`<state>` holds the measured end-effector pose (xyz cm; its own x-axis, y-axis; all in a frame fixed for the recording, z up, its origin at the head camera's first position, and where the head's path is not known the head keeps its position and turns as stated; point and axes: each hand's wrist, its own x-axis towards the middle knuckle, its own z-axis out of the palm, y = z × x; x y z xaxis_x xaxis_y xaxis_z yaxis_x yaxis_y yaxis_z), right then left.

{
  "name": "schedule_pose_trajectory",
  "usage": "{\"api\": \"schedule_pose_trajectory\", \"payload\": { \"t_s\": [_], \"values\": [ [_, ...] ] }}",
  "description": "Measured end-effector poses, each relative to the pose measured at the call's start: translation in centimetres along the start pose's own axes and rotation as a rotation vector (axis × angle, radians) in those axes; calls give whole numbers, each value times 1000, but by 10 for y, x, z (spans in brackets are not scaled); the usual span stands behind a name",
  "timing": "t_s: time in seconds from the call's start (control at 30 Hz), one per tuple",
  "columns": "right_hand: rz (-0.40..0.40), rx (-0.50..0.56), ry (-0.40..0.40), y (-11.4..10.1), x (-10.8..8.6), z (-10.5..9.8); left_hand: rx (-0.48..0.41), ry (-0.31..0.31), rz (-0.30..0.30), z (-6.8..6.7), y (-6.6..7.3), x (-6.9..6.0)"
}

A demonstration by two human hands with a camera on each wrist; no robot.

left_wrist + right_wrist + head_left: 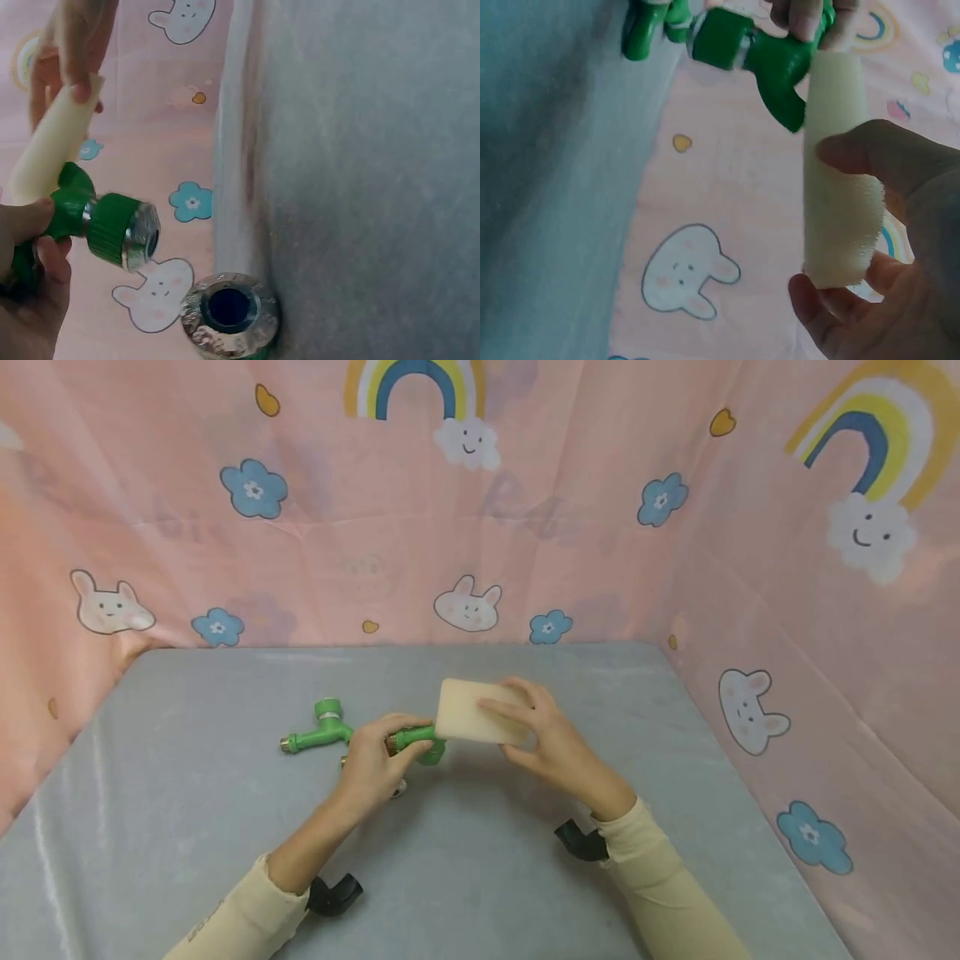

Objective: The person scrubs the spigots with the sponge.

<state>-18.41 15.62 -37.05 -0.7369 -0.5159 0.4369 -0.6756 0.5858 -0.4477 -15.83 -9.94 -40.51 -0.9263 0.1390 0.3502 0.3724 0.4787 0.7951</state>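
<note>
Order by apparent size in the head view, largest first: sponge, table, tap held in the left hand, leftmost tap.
1. Table
2. Sponge
3. Unsure: held tap and leftmost tap; both look smaller than the sponge, but the left hand appears to cover part of each, so I cannot rank them.

Left arm: long sleeve (247, 910), pale cream, smooth fabric. The sleeve ends in a gathered cuff (285, 883) with a slightly wavy edge. Small dark lettering (206, 920) runs along the left side of the sleeve at the near end; the characters are too small to read. A black, elbow-shaped part (339, 896) projects at the right side of the cuff.

Right arm: matching cream sleeve (671, 893), with shallow creases across the fabric near the wrist. A second black, bent part (581, 843) projects at the left side of this sleeve.

Hands: left hand (372, 762) and right hand (553, 739), both bare beyond the cuffs.
</note>
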Motion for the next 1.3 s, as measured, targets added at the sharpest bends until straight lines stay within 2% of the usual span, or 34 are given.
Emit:
{"api": "schedule_pose_trajectory", "payload": {
  "t_s": [0.07,0.2,0.3,0.37,0.57,0.7,0.87,1.07,1.2,1.3],
  "values": [
    [19,-15,-28,4,-1,-5,-17,-21,-7,-1,0,1],
    [43,-19,-51,11,-2,-12,-45,-107,-33,-3,0,3],
    [40,14,-40,11,-3,-14,-106,-150,-45,-3,-1,3],
    [21,60,-35,9,-3,-13,-177,-158,-68,-3,-2,3],
    [-44,183,-54,-1,0,1,-439,-127,-170,-2,-1,5],
    [-28,218,-74,-3,4,8,-521,-84,-206,-3,-2,5],
    [13,203,-112,2,6,5,-642,-12,-260,-8,-4,5],
    [84,169,-158,17,0,-10,-682,-8,-323,-8,-6,7],
    [122,168,-152,27,-6,-22,-655,20,-396,-3,-8,8],
    [147,167,-129,33,-7,-28,-648,-6,-437,2,-9,8]
  ]
}}
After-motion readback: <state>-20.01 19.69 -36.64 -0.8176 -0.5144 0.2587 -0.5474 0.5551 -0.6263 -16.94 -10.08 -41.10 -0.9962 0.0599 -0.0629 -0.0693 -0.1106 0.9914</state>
